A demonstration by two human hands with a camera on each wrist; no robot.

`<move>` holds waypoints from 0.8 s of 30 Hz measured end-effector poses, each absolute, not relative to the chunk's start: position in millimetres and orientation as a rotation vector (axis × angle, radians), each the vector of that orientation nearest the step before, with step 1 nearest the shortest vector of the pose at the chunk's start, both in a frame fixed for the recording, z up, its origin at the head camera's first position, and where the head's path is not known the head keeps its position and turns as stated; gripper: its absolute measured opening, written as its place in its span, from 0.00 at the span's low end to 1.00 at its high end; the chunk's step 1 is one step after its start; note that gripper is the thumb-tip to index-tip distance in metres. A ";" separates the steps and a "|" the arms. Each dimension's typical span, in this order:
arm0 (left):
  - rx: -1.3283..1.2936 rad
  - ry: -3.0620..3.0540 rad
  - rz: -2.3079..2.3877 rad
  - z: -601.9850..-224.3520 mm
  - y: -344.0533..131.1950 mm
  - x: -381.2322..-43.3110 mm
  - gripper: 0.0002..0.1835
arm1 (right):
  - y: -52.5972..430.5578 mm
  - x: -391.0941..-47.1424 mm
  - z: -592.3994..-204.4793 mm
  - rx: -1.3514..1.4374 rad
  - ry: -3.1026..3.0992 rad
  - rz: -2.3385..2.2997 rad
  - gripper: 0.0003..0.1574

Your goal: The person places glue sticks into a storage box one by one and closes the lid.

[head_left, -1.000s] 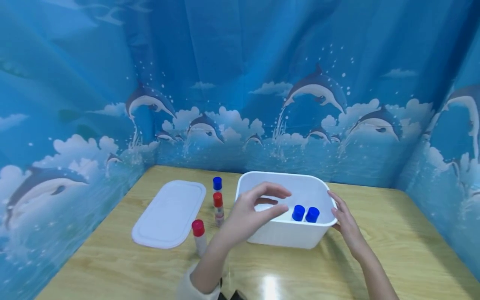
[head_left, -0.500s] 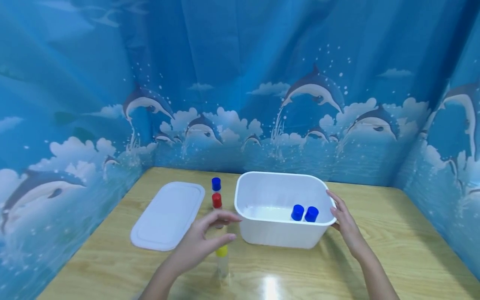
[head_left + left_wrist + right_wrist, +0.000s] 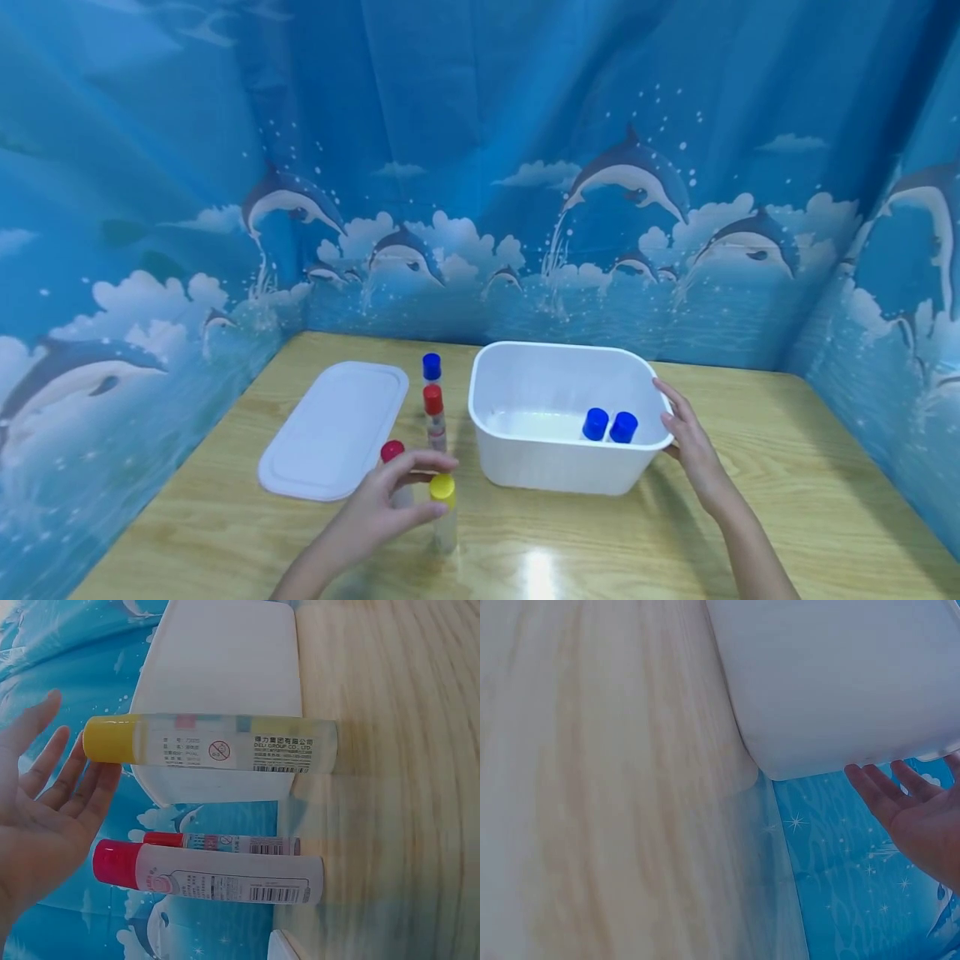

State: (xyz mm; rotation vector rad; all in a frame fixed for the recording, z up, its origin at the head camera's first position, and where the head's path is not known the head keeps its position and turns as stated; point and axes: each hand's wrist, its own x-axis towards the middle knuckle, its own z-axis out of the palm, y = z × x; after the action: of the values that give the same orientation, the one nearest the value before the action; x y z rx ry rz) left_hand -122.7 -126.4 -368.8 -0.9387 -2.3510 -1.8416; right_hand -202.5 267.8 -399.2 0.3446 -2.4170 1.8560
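Observation:
My left hand [image 3: 372, 510] is spread round the yellow cap of a clear glue bottle [image 3: 445, 529], thumb and fingers apart. In the left wrist view the fingertips lie close beside the cap of this glue bottle [image 3: 225, 744]; contact is unclear. Just behind the hand stands a red-capped white bottle [image 3: 392, 451], partly hidden. My right hand [image 3: 699, 454] rests on the right end of a white bin [image 3: 562, 465], fingertips at its rim. The right wrist view has its straight fingers [image 3: 881, 787] against the bin's outer wall. Two blue-capped bottles [image 3: 609, 426] stand inside, only caps showing.
A flat white lid [image 3: 337, 429] lies on the wooden table [image 3: 750, 467] at the left. Between lid and bin stand a slim red-capped bottle [image 3: 435, 417] and a blue-capped bottle [image 3: 431, 367]. A blue dolphin-print curtain [image 3: 480, 167] encloses the back and sides.
From over the bin, my left hand has moved left and down to the yellow-capped glue bottle, which was hidden behind the arm earlier. The right hand stays at the bin.

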 end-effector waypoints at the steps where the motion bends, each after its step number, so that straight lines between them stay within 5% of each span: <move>1: -0.924 -2.352 -1.848 -369.9 -126.3 -122.9 0.19 | 267.8 -202.4 -399.2 0.345 -2.417 1.856 0.32; 12: -0.707 -2.496 -1.938 -379.3 -125.5 -122.9 0.22 | 268.2 -201.9 -399.8 0.353 -2.440 1.817 0.31; 24: -0.750 -2.419 -1.932 -392.0 -124.2 -124.1 0.21 | 267.2 -200.5 -399.5 0.345 -2.419 1.842 0.30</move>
State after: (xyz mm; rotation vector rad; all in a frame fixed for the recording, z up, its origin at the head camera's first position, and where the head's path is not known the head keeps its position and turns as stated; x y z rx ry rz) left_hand -124.1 -124.2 -392.0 -0.7496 -2.4187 -1.9317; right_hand -200.5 267.2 -399.5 0.3454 -2.4191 1.8423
